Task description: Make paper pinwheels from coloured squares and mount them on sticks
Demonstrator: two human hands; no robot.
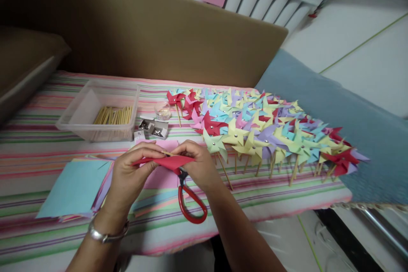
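Observation:
Both hands hold a red paper pinwheel (172, 162) above the cloth. My left hand (135, 168) pinches its left side, with the thumb below and the fingers above. My right hand (197, 163) grips the right side, fingers bent round the paper. A thin wooden stick (167, 153) shows between the fingertips at the top of the paper; most of it is hidden. Below the hands lie red-handled scissors (193, 204), their blades covered by the hands and the paper. Pink paper (159, 178) lies under the hands.
Finished pinwheels (248, 136) on sticks crowd the right side. At the left stand a clear plastic bin (95, 131) of wooden sticks (114, 115) and a stack of coloured paper (75, 189). Small boxes of metal fasteners (154, 128) and a round clear container (163, 112) sit mid-table. A cardboard panel (153, 38) stands behind.

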